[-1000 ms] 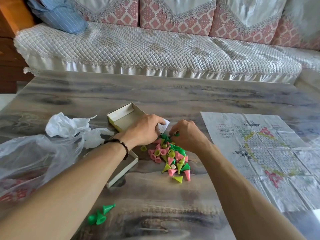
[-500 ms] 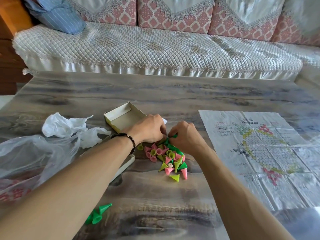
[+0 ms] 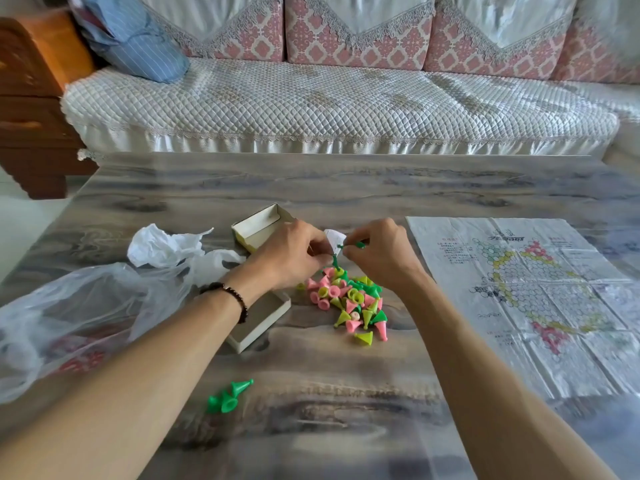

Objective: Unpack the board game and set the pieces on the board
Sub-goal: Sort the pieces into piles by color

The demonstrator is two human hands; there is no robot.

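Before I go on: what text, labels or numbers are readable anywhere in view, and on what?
No text can be quoted as it reads.
Paper game board: dark title characters at its top edge, too blurred to read.
Paper game board: blocks of small red print left and right of the hexagon grid, too small to read.
Plastic bag: red print showing through, blurred, unreadable.
Box tray, box lid and cone pieces: no print visible.

A home living room: quilt-covered sofa (image 3: 329, 105), patterned cushions (image 3: 353, 29), wood-grain coffee table (image 3: 311, 188)
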